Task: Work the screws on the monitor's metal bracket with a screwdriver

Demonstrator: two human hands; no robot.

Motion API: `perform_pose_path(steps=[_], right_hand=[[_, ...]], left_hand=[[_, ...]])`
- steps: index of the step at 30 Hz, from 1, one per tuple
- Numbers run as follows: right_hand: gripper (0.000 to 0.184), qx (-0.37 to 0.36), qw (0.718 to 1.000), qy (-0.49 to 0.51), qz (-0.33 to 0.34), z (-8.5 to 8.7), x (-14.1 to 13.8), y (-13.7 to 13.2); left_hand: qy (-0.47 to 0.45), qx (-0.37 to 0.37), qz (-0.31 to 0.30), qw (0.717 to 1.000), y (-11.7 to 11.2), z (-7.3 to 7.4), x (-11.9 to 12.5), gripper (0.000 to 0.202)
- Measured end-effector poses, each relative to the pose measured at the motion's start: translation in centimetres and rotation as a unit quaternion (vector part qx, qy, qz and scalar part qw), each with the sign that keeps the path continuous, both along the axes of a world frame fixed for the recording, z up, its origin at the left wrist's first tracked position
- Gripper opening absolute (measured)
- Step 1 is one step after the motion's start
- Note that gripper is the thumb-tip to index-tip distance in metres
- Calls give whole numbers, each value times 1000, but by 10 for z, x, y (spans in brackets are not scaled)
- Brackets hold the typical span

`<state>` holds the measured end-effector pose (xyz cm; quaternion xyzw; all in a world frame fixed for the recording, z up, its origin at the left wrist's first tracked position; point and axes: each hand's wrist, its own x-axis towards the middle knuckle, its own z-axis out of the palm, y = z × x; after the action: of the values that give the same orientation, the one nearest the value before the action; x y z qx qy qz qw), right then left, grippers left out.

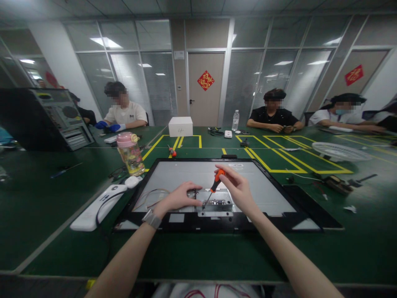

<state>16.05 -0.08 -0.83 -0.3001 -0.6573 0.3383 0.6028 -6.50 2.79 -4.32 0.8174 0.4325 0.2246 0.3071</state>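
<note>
A display panel [263, 186], pale grey backing with a black frame, lies flat on the green table. On its near middle sits a silver metal bracket [217, 194] with a raised, slotted part. My right hand [240, 188] is closed around the orange and black handle of a screwdriver [216, 181]. The screwdriver tilts, its tip down at the bracket's lower left; whether it sits in a screw is too small to tell. My left hand [181, 196] holds the bracket's left end, thumb and fingers at its edge. Thin wires [151, 194] lie left of it.
A white power bank-like device [99, 207] with a cable and a pink-lidded bottle [130, 155] stand left. A black computer case [43, 118] is farther left. A black flat panel [310, 207] lies right. Beyond are a white box [180, 126], a water bottle [235, 120] and several seated people.
</note>
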Motion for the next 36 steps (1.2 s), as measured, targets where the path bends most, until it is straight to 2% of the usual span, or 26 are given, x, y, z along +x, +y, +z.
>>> perform_pose_path(steps=[8, 15, 21, 27, 32, 36], right_hand=[[19, 12, 999, 8, -37, 0, 2, 2], [31, -11, 999, 12, 29, 2, 1, -2], [22, 8, 1000, 3, -25, 1, 2, 0], [31, -13, 1000, 5, 28, 2, 2, -1], [16, -33, 998, 49, 7, -2, -1, 1], [18, -74, 990, 108, 59, -5, -2, 4]], left_hand=[[-4, -10, -5, 1000, 1, 1, -1, 64], [-5, -8, -3, 1000, 1, 0, -1, 65], [-5, -3, -5, 1000, 1, 1, -1, 64], [-4, -1, -5, 1000, 1, -1, -1, 64], [-4, -5, -3, 1000, 2, -2, -1, 65], [-4, -3, 0, 1000, 1, 0, 0, 64]])
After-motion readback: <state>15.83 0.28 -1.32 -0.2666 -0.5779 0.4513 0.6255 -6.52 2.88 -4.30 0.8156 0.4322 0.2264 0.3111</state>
